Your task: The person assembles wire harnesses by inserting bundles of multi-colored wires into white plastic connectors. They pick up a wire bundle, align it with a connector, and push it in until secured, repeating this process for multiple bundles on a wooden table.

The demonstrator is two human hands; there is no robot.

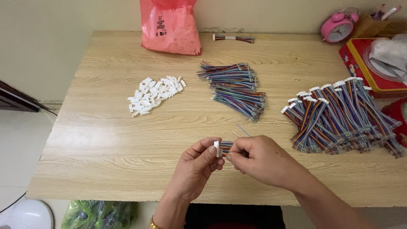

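Two hands together: my left hand (196, 166) pinches the white connector housing (216, 148), my right hand (258, 159) grips the multicoloured wire bundle (224, 147). Risk: a skewed push could seat one wire in the wrong slot.

Bare wooden table (101, 144) lies open to the left of the left hand (196, 167) and along the near edge below both hands. Ahead of the left hand, white connectors (154, 95) lie well apart. Loose wire bundles (236, 90) block the way straight ahead, and a wide heap of finished cables (343, 114) crowds the space beside the right hand (258, 159).
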